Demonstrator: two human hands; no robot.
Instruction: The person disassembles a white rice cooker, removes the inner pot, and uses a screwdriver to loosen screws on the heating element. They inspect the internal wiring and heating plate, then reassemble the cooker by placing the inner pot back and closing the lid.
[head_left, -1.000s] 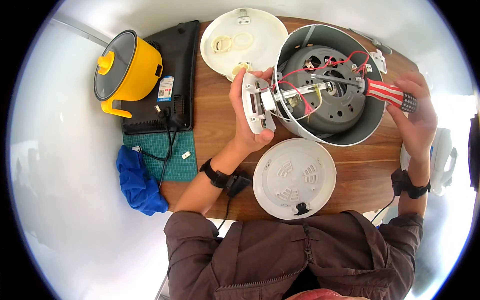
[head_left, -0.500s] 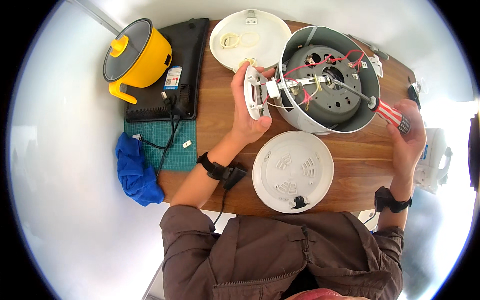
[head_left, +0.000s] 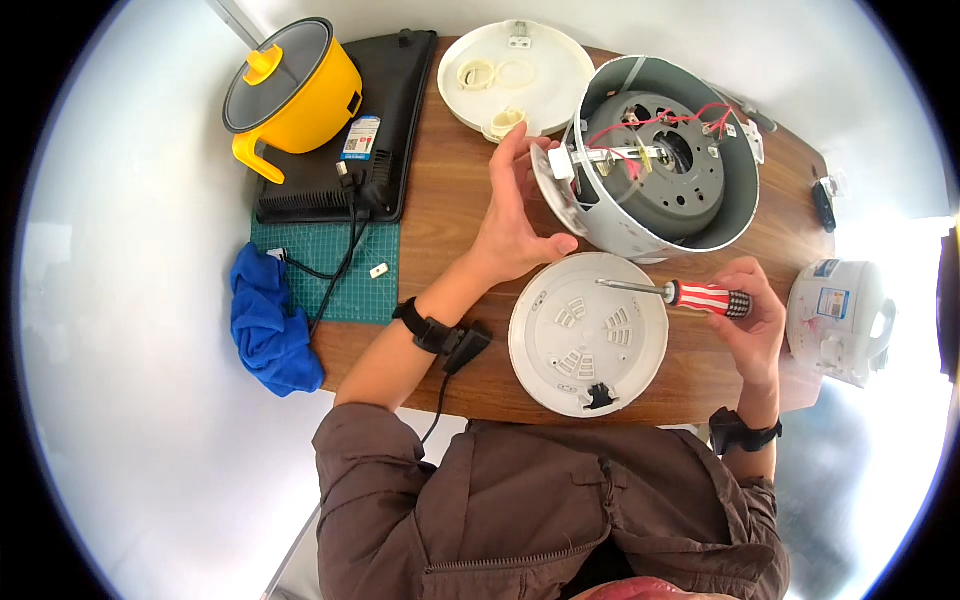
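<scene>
My left hand [head_left: 508, 222] spans a curved white panel [head_left: 556, 190] at the left side of a round rice cooker body [head_left: 650, 232], fingers at its upper end and thumb by its lower end. The cooker body lies tipped, its inside showing a grey metal heating pan [head_left: 690, 195], red wires and a metal bracket. My right hand [head_left: 755, 325] grips a screwdriver [head_left: 702, 297] with a red and white striped handle. Its shaft points left, above a round white base cover [head_left: 590, 345] with vent slots.
A white lid [head_left: 555, 60] with cream rings stands behind. To the left are a yellow pot [head_left: 310, 105] on a black flat device [head_left: 395, 150], a green cutting mat [head_left: 370, 300], a blue cloth [head_left: 270, 325] and black cables. A white appliance [head_left: 835, 315] is at the right.
The screwdriver has come out of the cooker body and moved down and left, over the base cover. The white panel has turned and sits closer against the body. The view has shifted slightly.
</scene>
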